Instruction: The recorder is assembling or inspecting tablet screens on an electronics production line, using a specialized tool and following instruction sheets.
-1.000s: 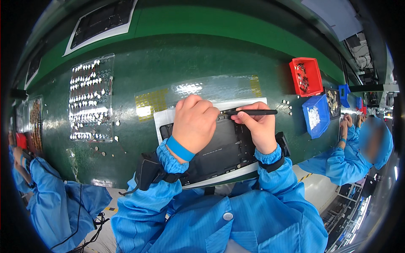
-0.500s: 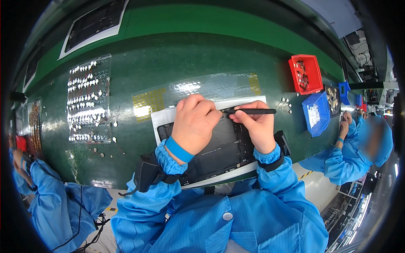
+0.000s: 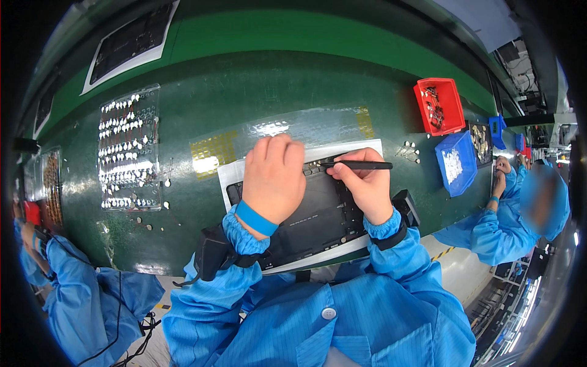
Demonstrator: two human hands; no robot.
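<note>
A flat black tablet housing (image 3: 306, 221) lies in front of me on a white sheet (image 3: 354, 148). My left hand (image 3: 272, 180) rests over its upper left part, back up, fingers together and bent downward. The fingertips are hidden, so what they hold, if anything, does not show. In my right hand (image 3: 370, 186) is a pair of slim black tweezers (image 3: 367, 165), pinched between thumb and fingers. They lie almost level, tip pointing left at small parts along the housing's upper edge, just right of my left hand.
A clear tray (image 3: 129, 147) with rows of white round parts on wires stands left. At right are a red bin (image 3: 441, 107) of small parts, a blue bin (image 3: 455, 164) of white pieces and loose parts (image 3: 408, 151). Co-workers (image 3: 510, 214) sit on both sides.
My left hand has drawn slightly left, away from the tweezers' tip, and its fingers have straightened somewhat. My right hand with the tweezers has shifted slightly left, and more of the housing's upper edge shows.
</note>
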